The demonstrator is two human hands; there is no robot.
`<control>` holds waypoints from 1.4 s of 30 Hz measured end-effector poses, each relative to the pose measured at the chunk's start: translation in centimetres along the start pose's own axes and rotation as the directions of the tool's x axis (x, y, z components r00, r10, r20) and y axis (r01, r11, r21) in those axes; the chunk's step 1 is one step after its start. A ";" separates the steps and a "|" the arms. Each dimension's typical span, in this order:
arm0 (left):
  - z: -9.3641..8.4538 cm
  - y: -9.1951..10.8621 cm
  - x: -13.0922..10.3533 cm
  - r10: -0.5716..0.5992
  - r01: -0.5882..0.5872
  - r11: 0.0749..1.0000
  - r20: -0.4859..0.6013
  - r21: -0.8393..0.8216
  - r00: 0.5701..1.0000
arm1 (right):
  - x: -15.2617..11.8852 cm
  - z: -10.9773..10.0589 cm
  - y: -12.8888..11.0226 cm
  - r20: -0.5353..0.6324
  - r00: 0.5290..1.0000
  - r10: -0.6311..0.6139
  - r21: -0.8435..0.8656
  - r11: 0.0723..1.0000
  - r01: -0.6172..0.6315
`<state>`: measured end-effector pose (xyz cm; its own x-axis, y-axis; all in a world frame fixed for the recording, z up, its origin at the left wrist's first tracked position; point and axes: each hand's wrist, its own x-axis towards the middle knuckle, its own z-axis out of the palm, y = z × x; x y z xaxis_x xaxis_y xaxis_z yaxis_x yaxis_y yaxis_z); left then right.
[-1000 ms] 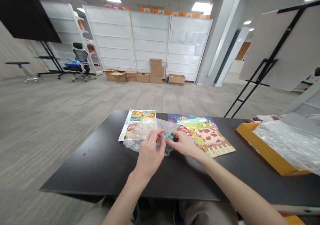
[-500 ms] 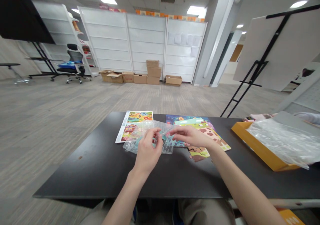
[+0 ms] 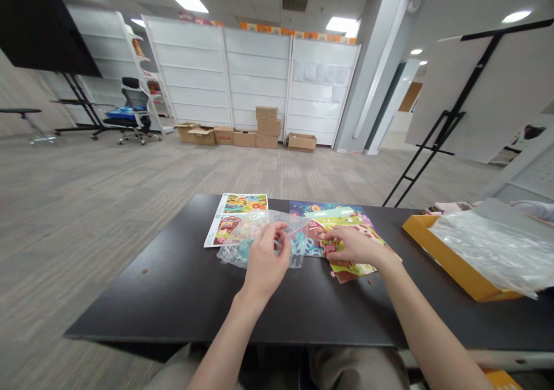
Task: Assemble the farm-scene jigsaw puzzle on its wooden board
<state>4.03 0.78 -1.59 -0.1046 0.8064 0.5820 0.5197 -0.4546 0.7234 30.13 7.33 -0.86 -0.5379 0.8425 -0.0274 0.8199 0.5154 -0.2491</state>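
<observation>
My left hand (image 3: 268,255) is closed at the near edge of a clear plastic bag (image 3: 234,252), its thumb and fingers curled toward each other; whether they pinch the film is too small to tell. On the right, my right hand (image 3: 352,244) reaches over colourful puzzle boards (image 3: 350,212), its fingers bent down around a puzzle piece with a red and pink print (image 3: 328,248). Under the bag's far left side lies a printed picture sheet (image 3: 229,220). Joined puzzle pieces (image 3: 346,274) stick out at the boards' near edge.
An orange box (image 3: 450,263) full of clear plastic bags (image 3: 493,248) stands on the right of the black table (image 3: 194,303). Small brown bits lie on the tabletop. Beyond the table are cardboard boxes, shelves, a chair and a board on a stand.
My right hand has moved right, from the plastic bag to the puzzle boards, and a red and pink piece now shows at its fingers. My left hand has stayed by the bag.
</observation>
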 end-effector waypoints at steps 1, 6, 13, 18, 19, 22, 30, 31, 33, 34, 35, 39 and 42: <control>0.1 0.0 0.0 -0.004 0.004 1.000 0.001 0.001 1.000 | 0.0 -0.1 -0.2 -0.015 1.000 -0.015 -0.015 1.000 0.014; 0.3 0.1 -0.2 -0.028 0.029 1.000 0.041 -0.008 0.999 | -0.3 -0.6 0.1 -0.100 0.995 -0.019 -0.004 1.000 0.019; 0.8 -0.1 -0.3 -0.032 0.033 0.999 0.045 -0.016 0.998 | -0.9 -1.8 -0.9 -0.284 0.950 -0.126 0.282 0.937 0.209; 1.2 -0.2 -0.3 -0.024 0.023 0.999 -0.002 -0.036 1.000 | 0.3 1.1 -4.5 -0.472 0.833 -0.288 0.119 0.916 0.384; 1.3 -0.2 -0.3 -0.020 0.020 0.999 -0.011 -0.039 1.000 | 0.7 1.9 -5.1 -0.487 0.816 -0.310 0.075 0.917 0.393; 1.4 -0.1 -0.2 -0.012 0.011 0.999 -0.026 -0.036 1.000 | 1.5 3.3 -6.0 -0.468 0.819 -0.333 0.030 0.920 0.391; 1.4 0.1 0.0 -0.020 0.022 0.999 0.052 -0.039 0.998 | -2.5 0.8 -3.3 -0.373 0.916 -0.145 0.111 0.974 0.199; 1.4 0.1 0.0 -0.020 0.022 0.999 0.066 -0.030 0.998 | -3.7 0.7 -3.1 -0.384 0.918 -0.099 0.098 0.984 0.147; 1.5 0.3 -0.1 -0.013 0.014 1.000 0.094 -0.008 0.996 | -6.4 1.3 -3.2 -0.370 0.928 -0.043 0.070 0.995 0.074; 1.5 0.3 -0.1 -0.005 0.005 1.000 0.109 0.003 0.994 | -7.6 1.9 -3.5 -0.356 0.934 -0.026 0.057 0.997 0.050; 1.6 0.4 -0.1 0.003 -0.005 1.000 0.122 0.014 0.993 | -8.8 2.5 -4.0 -0.344 0.939 -0.007 0.048 0.999 0.026; 1.9 0.6 -0.1 0.015 -0.021 0.999 0.131 0.045 0.991 | -11.6 4.8 -6.1 -0.326 0.943 0.064 0.088 0.995 -0.037; 2.1 0.7 0.0 0.026 -0.031 0.999 0.114 0.042 0.993 | -12.1 5.1 -7.3 -0.279 0.958 0.062 0.189 0.982 -0.009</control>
<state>6.17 1.27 -1.85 0.0065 0.8321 0.5546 0.5581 -0.4632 0.6884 29.68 -7.46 -3.62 -0.4099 0.8831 0.2284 0.7726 0.4692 -0.4277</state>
